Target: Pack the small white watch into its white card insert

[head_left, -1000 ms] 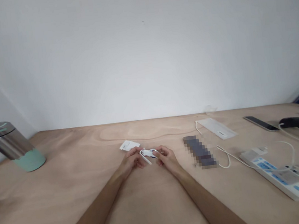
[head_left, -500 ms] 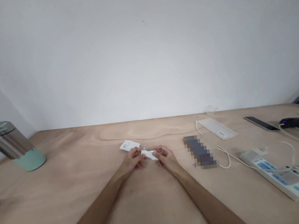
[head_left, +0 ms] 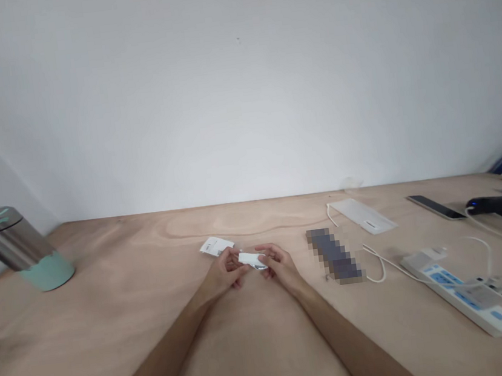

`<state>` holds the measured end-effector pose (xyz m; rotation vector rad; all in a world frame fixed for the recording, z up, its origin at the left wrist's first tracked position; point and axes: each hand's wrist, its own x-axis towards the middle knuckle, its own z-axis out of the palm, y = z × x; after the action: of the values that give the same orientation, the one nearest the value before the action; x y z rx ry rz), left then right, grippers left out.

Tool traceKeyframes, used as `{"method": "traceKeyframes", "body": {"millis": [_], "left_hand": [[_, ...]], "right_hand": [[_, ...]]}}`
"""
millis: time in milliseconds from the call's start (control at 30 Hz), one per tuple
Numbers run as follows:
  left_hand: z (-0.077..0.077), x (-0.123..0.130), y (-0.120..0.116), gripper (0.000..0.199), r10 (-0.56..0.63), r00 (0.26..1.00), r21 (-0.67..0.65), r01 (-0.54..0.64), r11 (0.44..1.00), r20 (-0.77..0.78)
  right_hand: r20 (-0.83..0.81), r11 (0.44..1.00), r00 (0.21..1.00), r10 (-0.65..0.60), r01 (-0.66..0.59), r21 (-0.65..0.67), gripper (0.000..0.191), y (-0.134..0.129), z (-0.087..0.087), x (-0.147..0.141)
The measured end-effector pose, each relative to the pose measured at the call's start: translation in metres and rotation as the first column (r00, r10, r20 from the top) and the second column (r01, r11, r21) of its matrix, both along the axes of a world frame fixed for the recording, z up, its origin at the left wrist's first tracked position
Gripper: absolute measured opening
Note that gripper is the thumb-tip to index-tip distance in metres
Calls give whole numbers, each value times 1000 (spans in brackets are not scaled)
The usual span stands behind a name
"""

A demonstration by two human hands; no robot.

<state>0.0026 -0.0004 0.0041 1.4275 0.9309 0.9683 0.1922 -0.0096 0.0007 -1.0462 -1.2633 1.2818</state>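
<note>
A small, flat white piece (head_left: 251, 259) is held between my two hands over the middle of the table. Its lower edge looks shiny and dark, and its exact kind is too small to tell. My left hand (head_left: 224, 270) is closed at its left end, thumb just below the piece. At the other end, my right hand (head_left: 281, 263) pinches it with the thumb on top. The fingertips behind the piece are partly hidden. Just beyond my left hand lies a white printed packet (head_left: 215, 245) on the wood.
On the left stands a steel and mint-green tumbler (head_left: 20, 250). To the right are a pixelated dark object (head_left: 335, 255), a clear plastic sleeve (head_left: 362, 216), a phone (head_left: 436, 206), a black curved device (head_left: 500, 205) and a power strip (head_left: 460, 293) with loose white cables.
The white piece has turned slightly in my fingers, showing more of its flat face. My left thumb has shifted lower off its face. The whole view has moved a little.
</note>
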Motion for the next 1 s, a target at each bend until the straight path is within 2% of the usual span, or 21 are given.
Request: {"method": "traceKeyframes", "body": {"millis": [167,267,367,467,567,633,767,1000], "left_hand": [[4,1,-3,58,-13,1000,24,13,1000,-2],[7,2,-6,56,70,996,99,-65,993,-49],[9,4,-9,44,129,984,171,-107,979,-120],[8,5,-11,32,134,957,303,-52,952,-257],[5,5,-13,30,204,871,484,45,874,-448],[3,5,-15,31,243,809,540,107,835,-535],[3,5,-17,31,295,746,579,146,802,-597],[8,6,-16,31,318,712,559,125,820,-626]], "right_hand": [[9,999,1000,14,-13,-31,41,0,2,-1],[22,999,1000,-18,19,-47,37,0,3,-2],[38,998,998,-51,53,-43,33,0,3,-3],[50,997,997,-66,68,-43,31,1,3,-2],[47,995,996,-73,76,-60,31,2,1,-2],[44,995,996,-74,77,-64,32,3,0,-2],[43,997,997,-69,71,-43,38,4,-1,-2],[28,999,998,51,-52,11,45,1,1,0]]}}
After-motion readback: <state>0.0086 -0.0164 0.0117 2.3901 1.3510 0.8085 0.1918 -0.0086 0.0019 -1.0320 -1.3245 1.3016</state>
